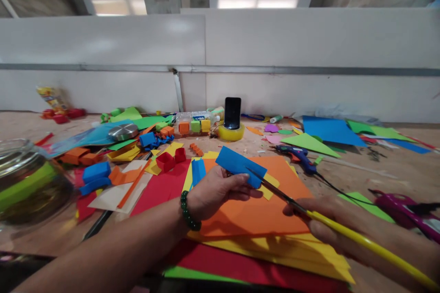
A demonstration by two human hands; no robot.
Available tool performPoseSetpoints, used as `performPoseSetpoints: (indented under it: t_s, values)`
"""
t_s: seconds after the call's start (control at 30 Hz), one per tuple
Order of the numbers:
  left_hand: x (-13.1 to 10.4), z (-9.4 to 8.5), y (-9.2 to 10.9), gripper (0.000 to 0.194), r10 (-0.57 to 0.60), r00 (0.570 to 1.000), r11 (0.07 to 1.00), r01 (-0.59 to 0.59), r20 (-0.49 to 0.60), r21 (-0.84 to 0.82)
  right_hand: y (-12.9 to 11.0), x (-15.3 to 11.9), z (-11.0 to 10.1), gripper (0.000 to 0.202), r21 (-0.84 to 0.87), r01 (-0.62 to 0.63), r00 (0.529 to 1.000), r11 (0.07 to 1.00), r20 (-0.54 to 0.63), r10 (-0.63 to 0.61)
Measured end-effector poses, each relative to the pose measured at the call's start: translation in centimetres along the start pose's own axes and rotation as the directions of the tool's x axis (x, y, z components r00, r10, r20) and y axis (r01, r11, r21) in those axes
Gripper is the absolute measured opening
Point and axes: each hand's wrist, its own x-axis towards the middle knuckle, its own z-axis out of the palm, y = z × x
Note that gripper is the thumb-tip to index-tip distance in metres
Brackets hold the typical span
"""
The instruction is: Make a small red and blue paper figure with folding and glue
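Note:
Pinched between the thumb and fingers of my left hand (220, 190) is a small blue paper rectangle (237, 161), held above the stack of coloured sheets. My right hand (347, 222) grips a pair of yellow-handled scissors (330, 226). Their dark blades reach left and meet the blue paper at its right part; whether they have cut into it I cannot tell. Below both hands lies an orange sheet (254, 217) on top of yellow and red sheets. A blue strip (198, 171) rests near my left wrist.
Folded paper boxes, such as a red one (165, 161), lie at the left beside a glass jar (30, 187). A phone (232, 112) stands in a yellow tape roll (231, 134). Two glue guns, one blue (299, 155) and one magenta (405, 208), lie at the right.

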Motion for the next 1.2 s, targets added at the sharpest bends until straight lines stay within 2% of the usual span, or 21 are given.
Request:
performPoseSetpoints:
  t_s: [0.1,0.33,0.47,0.63,0.7,0.87,1.2]
  values:
    - [-0.1,0.1,0.1,0.036,-0.009,1.0,1.0,0.009,0.005,0.0,0.0,0.1,-0.2,0.067,0.016,-0.037,0.999,0.999,0.025,0.036]
    - [0.0,0.1,0.1,0.038,-0.012,1.0,1.0,0.012,-0.011,0.005,1.2,0.7,-0.5,0.063,-0.063,0.028,0.996,0.998,0.083,-0.022]
    - [0.0,0.1,0.0,0.037,-0.018,1.0,1.0,0.017,-0.015,-0.001,2.7,1.0,-0.7,0.061,-0.14,0.055,0.984,0.989,0.176,-0.03]
    - [0.0,0.0,0.0,0.038,0.001,1.0,1.0,-0.001,-0.021,-0.018,3.6,0.9,-0.5,0.057,-0.153,0.119,0.984,0.981,0.154,-0.095]
    - [0.0,0.0,0.0,0.038,0.004,1.0,1.0,-0.004,-0.014,-0.025,3.0,0.7,-0.4,0.059,-0.15,0.117,0.987,0.982,0.129,-0.098]
    - [-0.1,0.0,0.0,0.037,-0.002,1.0,1.0,0.002,-0.014,-0.027,0.7,0.0,0.1,0.064,-0.082,0.053,0.998,0.995,-0.023,-0.055]
    - [-0.1,0.1,-0.1,0.037,-0.023,0.999,0.999,0.022,-0.023,-0.034,-0.8,-0.3,0.2,0.066,-0.004,-0.003,0.998,1.0,-0.065,0.002]
